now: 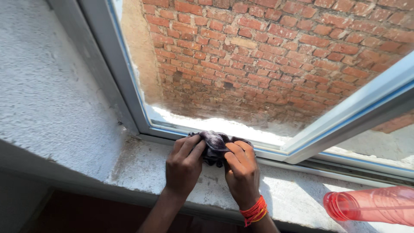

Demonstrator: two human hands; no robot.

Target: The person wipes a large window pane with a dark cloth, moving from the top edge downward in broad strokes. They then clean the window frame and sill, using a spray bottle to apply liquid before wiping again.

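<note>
Saw both hands on the dark cloth at the window frame's bottom rail, left hand and right hand fingers clenched on it, cloth bunched between them, red bottle lying well right on the sill.

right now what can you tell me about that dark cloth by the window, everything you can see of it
The cloth is a dark, purplish-grey rag, soft and bunched into a crumpled wad. It sits on the rough concrete sill, pressed against the bottom rail of the pale window frame. Both hands grip it: the left hand pinches its left side, the right hand covers its right side. Only its upper folds show between the fingers.
</note>
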